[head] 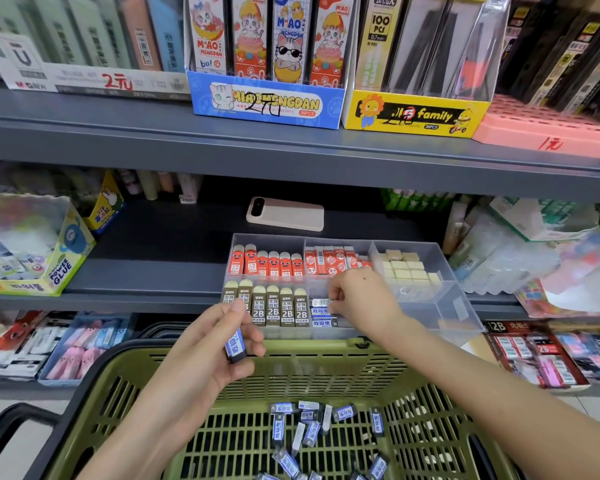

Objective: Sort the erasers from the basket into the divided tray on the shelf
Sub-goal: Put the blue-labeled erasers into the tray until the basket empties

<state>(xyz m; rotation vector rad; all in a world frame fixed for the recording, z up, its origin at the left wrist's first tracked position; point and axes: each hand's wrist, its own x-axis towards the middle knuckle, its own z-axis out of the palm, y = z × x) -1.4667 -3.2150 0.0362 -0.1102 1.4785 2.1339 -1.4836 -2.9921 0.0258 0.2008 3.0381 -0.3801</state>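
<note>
Green basket [309, 345] rim under tray [459, 308] edge, left grip [219, 353] holding blue eraser [235, 345], right grip [359, 299] seemingly pinching second eraser [321, 302].

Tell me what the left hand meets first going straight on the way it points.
The left hand would likely meet the front wall of the divided tray, at the brown 2B erasers; depth is unclear.

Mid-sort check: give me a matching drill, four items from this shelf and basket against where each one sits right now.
1. brown-sleeved 2B erasers
2. cream cube erasers
3. pale pink phone
4. loose blue-sleeved erasers

A. back right compartment of the clear divided plastic tray
B. dark shelf behind the tray
C. floor of the olive-green plastic basket
D. front left tray compartment

Pairs: 1-D, 2-A, 3-B, 4-C
</note>
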